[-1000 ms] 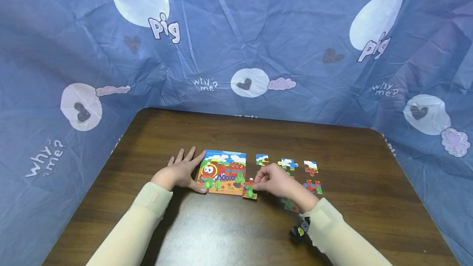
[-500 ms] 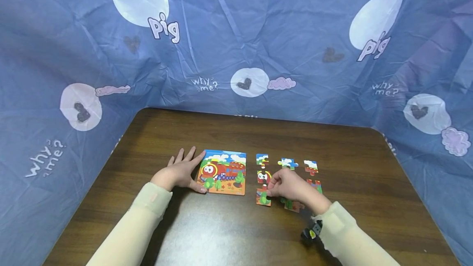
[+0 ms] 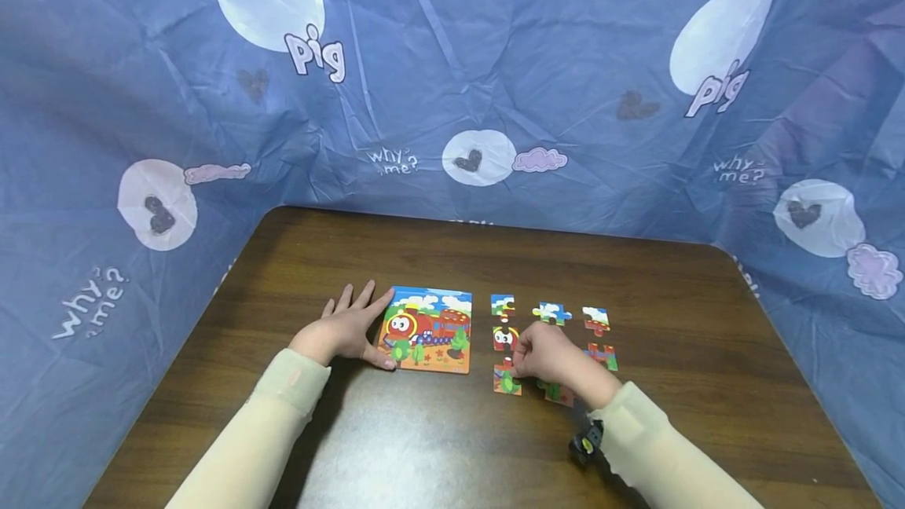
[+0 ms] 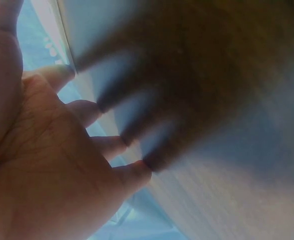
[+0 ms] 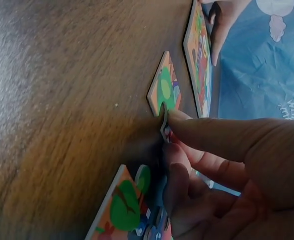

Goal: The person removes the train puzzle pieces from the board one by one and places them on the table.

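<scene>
A square puzzle board (image 3: 426, 330) with a red cartoon train lies flat on the table. Spread fingers of my left hand (image 3: 344, 334) rest along its left edge, thumb at the lower corner; the left wrist view shows this palm (image 4: 51, 150) with fingertips on the tabletop. To the board's right, my right hand (image 3: 555, 356) pinches the edge of a green-and-orange jigsaw piece (image 3: 506, 382) between thumb and fingers. In the right wrist view that jigsaw piece (image 5: 163, 85) lies at the table surface. Just above it sits a train-face piece (image 3: 503, 338).
Other loose pieces lie in spaced rows: a cloud piece (image 3: 503, 305), a blue sky piece (image 3: 552, 313), a corner piece (image 3: 595, 319), a red piece (image 3: 602, 356) and a lower piece (image 3: 558, 393) partly under my right hand. A printed blue curtain (image 3: 410, 100) hangs behind the table.
My right hand has moved the green-and-orange piece rightward from the board's lower right corner to below the train-face piece, then shifted it slightly. My left hand has stayed in place.
</scene>
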The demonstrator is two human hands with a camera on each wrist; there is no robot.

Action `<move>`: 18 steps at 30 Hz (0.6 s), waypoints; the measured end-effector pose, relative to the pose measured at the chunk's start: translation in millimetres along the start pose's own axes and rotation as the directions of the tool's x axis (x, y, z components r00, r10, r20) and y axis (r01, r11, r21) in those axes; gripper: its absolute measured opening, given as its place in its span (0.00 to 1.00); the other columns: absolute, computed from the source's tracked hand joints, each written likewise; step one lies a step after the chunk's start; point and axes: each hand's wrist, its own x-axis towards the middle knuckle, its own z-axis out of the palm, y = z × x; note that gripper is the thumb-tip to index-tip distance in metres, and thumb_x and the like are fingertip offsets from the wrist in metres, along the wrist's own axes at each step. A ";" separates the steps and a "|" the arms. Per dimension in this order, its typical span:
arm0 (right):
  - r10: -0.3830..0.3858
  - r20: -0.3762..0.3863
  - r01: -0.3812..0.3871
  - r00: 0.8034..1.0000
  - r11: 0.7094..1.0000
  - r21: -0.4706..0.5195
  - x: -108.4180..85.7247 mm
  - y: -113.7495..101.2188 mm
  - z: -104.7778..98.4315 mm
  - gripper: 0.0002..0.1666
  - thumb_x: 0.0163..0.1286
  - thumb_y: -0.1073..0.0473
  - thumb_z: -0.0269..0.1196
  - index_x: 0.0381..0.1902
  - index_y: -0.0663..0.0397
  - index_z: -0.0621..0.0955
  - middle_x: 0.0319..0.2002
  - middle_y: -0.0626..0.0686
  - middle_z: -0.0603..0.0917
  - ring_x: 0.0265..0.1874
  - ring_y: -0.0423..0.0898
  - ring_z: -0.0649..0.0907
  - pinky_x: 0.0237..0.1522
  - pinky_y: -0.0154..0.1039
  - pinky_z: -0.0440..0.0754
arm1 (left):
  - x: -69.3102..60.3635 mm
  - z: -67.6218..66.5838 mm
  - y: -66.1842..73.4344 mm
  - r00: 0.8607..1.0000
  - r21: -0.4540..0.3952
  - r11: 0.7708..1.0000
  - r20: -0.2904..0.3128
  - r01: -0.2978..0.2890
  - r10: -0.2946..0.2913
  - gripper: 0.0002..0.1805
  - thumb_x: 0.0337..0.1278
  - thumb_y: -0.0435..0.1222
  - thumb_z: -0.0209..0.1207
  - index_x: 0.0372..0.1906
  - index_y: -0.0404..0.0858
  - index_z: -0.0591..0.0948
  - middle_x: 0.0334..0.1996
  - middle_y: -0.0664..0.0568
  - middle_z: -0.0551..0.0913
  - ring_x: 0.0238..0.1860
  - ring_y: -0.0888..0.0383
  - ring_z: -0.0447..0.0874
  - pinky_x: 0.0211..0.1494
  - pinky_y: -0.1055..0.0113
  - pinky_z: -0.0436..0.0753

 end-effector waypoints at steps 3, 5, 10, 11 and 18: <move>0.021 -0.003 -0.021 1.000 1.000 0.010 -0.5 -0.8 0.4 0.13 0.59 0.65 0.76 0.20 0.53 0.83 0.21 0.47 0.82 0.23 0.44 0.77 0.27 0.39 0.74 | 0.3 -0.1 -0.4 1.000 -0.001 1.000 -0.003 -0.003 0.003 0.73 0.34 0.66 0.76 0.84 0.47 0.48 0.81 0.36 0.39 0.77 0.29 0.31 0.72 0.32 0.41; 0.026 -0.005 -0.026 1.000 1.000 0.015 -0.7 -1.3 0.5 0.13 0.60 0.64 0.76 0.20 0.53 0.84 0.21 0.47 0.82 0.23 0.44 0.77 0.27 0.39 0.75 | 0.1 -0.1 -1.1 1.000 0.001 1.000 -0.005 -0.006 0.006 0.73 0.34 0.66 0.76 0.84 0.47 0.48 0.81 0.36 0.39 0.77 0.29 0.31 0.72 0.32 0.41; -0.024 0.002 0.024 1.000 0.999 0.032 -1.0 0.8 -1.1 0.12 0.61 0.63 0.76 0.21 0.53 0.84 0.22 0.46 0.82 0.22 0.43 0.77 0.27 0.40 0.76 | -0.8 -0.7 -2.3 1.000 0.000 1.000 -0.010 -0.011 0.011 0.73 0.33 0.66 0.76 0.84 0.47 0.48 0.81 0.36 0.40 0.77 0.29 0.32 0.72 0.32 0.42; -0.043 -0.003 0.043 0.999 0.998 0.039 -1.4 1.5 -2.5 0.12 0.62 0.62 0.75 0.21 0.53 0.84 0.21 0.47 0.82 0.21 0.43 0.76 0.26 0.40 0.75 | -1.2 -1.0 -2.1 1.000 -0.007 1.000 -0.011 -0.012 0.012 0.73 0.34 0.66 0.76 0.84 0.47 0.48 0.81 0.36 0.40 0.77 0.29 0.32 0.72 0.32 0.42; -0.135 -0.173 0.142 0.976 0.989 0.031 -13.2 7.7 -25.4 0.11 0.69 0.55 0.70 0.27 0.51 0.84 0.21 0.45 0.79 0.20 0.42 0.75 0.26 0.42 0.75 | -12.4 -6.5 4.1 0.993 -0.053 0.997 -0.106 -0.062 0.056 0.56 0.62 0.60 0.64 0.83 0.42 0.49 0.80 0.33 0.42 0.76 0.26 0.36 0.71 0.31 0.43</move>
